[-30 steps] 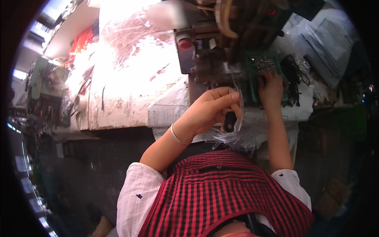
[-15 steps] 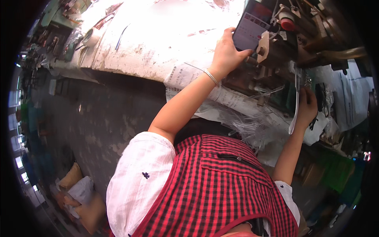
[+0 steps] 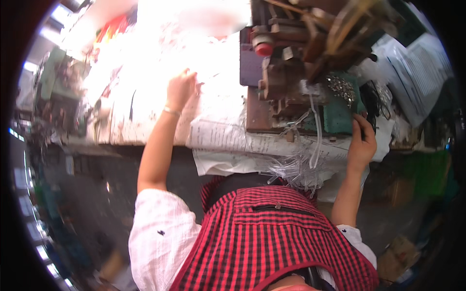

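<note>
My left hand (image 3: 181, 90), with a thin bracelet at the wrist, reaches over the glaring white tabletop. Its fingers are washed out by light and blur, so whatever they hold cannot be made out. At the right, my right hand (image 3: 363, 145) has bent fingers, with a gap between thumb and forefinger, at the edge of a green metal base (image 3: 340, 121). Small shiny metal pieces (image 3: 341, 89) lie heaped on that base. A brown metal bench machine (image 3: 291, 77) with a red knob (image 3: 263, 49) stands between my hands. Beside it is a phone (image 3: 250, 65).
Clear thin tubes (image 3: 291, 169) bunch at the table's front edge, over printed paper sheets (image 3: 218, 133). One pale strip (image 3: 318, 136) hangs from the machine. Black cord (image 3: 381, 102) and plastic-wrapped papers (image 3: 412, 72) lie at the right. Machinery (image 3: 60, 92) stands far left.
My left hand has let go of the phone and moved left over the tabletop. My right hand stays by the green base. The whole view has shifted and turned.
</note>
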`<state>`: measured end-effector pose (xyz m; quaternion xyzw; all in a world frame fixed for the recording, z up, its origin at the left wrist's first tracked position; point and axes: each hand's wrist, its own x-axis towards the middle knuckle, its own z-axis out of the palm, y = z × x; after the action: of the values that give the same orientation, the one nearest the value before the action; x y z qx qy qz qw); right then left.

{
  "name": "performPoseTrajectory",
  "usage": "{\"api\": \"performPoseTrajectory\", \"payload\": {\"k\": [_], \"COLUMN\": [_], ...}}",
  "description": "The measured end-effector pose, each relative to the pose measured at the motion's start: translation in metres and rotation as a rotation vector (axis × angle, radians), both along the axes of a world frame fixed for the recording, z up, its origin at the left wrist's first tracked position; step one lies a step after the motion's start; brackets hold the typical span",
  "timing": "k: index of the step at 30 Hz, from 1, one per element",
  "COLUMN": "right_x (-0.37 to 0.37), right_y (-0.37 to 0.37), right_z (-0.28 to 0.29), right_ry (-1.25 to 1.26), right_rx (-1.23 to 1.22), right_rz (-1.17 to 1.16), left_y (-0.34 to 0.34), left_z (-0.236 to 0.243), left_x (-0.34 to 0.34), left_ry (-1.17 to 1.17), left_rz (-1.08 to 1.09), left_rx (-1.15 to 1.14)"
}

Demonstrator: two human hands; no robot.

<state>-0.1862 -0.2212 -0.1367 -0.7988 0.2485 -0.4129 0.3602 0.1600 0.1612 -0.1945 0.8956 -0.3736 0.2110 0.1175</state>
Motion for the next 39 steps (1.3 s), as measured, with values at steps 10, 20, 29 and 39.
{"api": "performPoseTrajectory", "payload": {"k": [10,20,29,39], "right_x": [0.101,0.084,0.074,0.033], "right_y": [0.069,0.096,-0.012,-0.026], "right_z": [0.050,0.083,0.011,-0.018], "right_ry": [-0.417,-0.418,0.264,0.225], "right_rx": [0.315,0.618,0.051,-0.092], "right_rz": [0.369,0.447,0.216,0.097], "left_y": [-0.045,-0.118,-0.175,-0.174], "left_z": [0.023,0.125,0.134,0.123], "left_x": [-0.071,-0.169,-0.190,-0.187], "left_ry": [0.055,0.157,-0.303,-0.312], "left_rz": [0.013,-0.372,-0.762,-0.745], "left_rx": [-0.570,-1.079,-0.444,-0.457]}}
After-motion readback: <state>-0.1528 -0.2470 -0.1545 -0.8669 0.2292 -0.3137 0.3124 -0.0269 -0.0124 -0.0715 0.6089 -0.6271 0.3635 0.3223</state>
